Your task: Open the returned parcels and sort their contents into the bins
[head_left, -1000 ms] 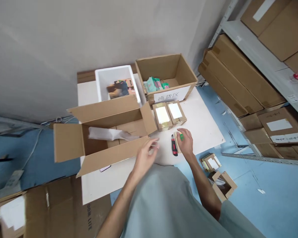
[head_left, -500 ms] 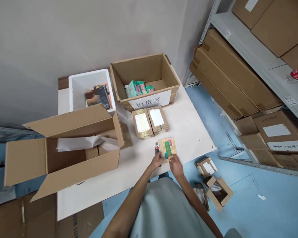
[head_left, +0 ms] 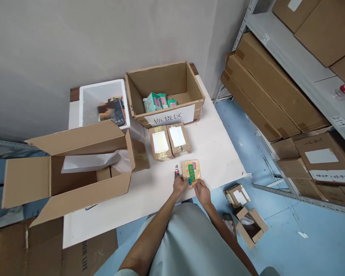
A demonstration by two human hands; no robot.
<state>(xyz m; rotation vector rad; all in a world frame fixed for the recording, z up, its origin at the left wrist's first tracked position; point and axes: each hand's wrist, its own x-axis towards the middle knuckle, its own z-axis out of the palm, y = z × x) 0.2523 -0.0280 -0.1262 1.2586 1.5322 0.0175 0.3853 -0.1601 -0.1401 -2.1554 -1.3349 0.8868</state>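
A small tan book (head_left: 196, 168) with a green panel and red lettering on its cover lies near the table's front edge. At its lower left corner, my left hand (head_left: 180, 185) is closed, fingertips on the book. My right hand (head_left: 202, 192) pinches the lower right edge with thumb and fingers. Just left of the book is a utility knife (head_left: 176, 172) with a red and black handle and its blade pointing away from me. The handle's lower end is hidden by my left hand; I cannot tell whether that hand touches it.
Two taped cartons (head_left: 178, 140) sit beyond the book. Behind them stands a large cardboard box (head_left: 166, 73) with green packages, beside a white foam box (head_left: 87, 103) holding books. An open carton (head_left: 86, 199) occupies the table's left. Shelving (head_left: 293, 42) and floor boxes (head_left: 251, 226) are at right.
The view has shifted slightly, so the table contents appear a little further left. Both hands stay at the book's lower edge, with little visible movement.
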